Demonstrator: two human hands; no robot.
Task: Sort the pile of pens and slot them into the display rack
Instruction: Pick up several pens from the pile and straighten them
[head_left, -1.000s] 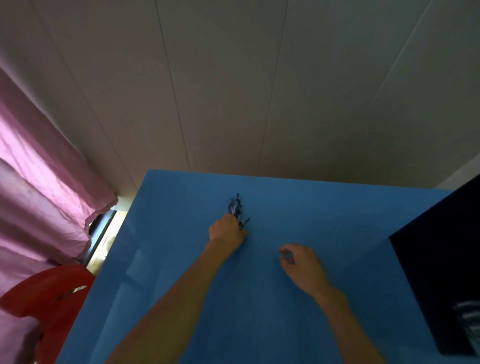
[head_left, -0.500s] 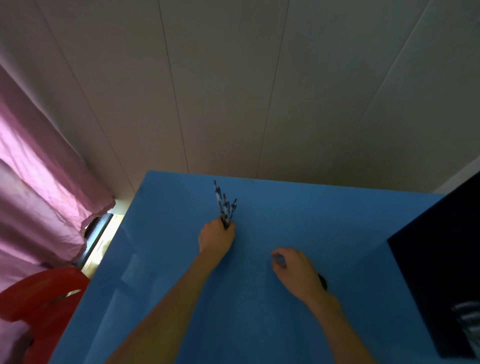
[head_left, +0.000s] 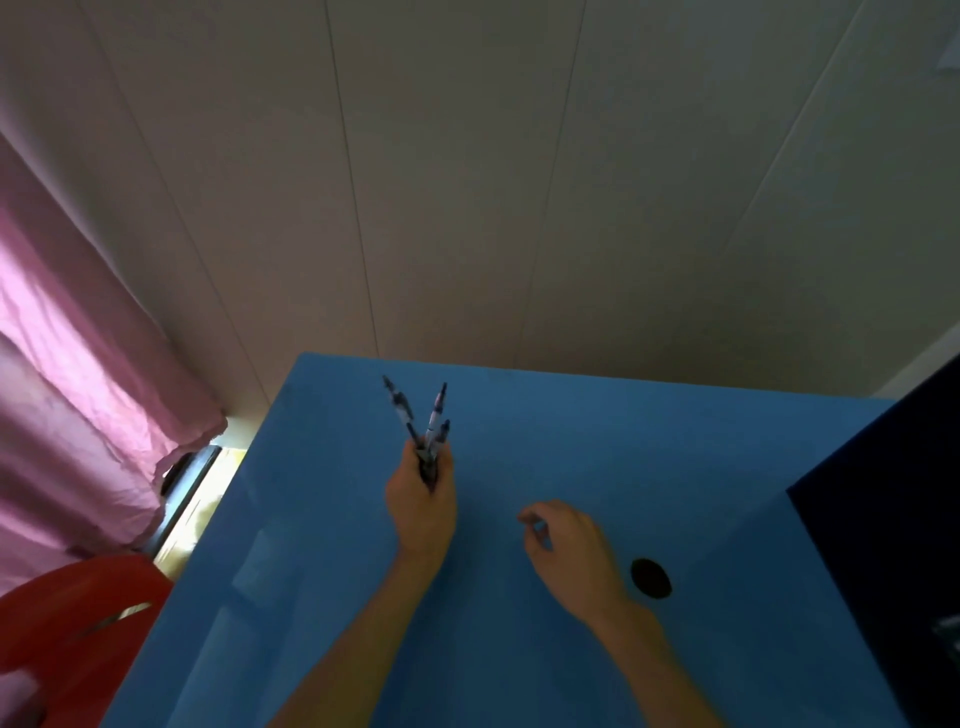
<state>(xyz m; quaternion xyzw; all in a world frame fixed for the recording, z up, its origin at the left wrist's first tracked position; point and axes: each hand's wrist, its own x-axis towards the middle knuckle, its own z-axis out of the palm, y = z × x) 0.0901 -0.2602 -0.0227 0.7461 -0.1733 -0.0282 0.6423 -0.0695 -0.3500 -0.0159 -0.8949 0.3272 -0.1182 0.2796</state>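
Pens (head_left: 423, 431) fan upward from left hand (head_left: 421, 499) grip.

Blue table (head_left: 571, 649): flat matte top, far edge against pale panelled wall. Small black round object (head_left: 650, 578) lies on surface toward right side. Large dark box-like object (head_left: 883, 530) sits at table's right edge; identity unclear.

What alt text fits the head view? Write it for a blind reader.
The left hand grips a bunch of pens, fanned upward above a blue table. The right hand hovers loosely curled beside it, holding nothing, near a dark round spot.
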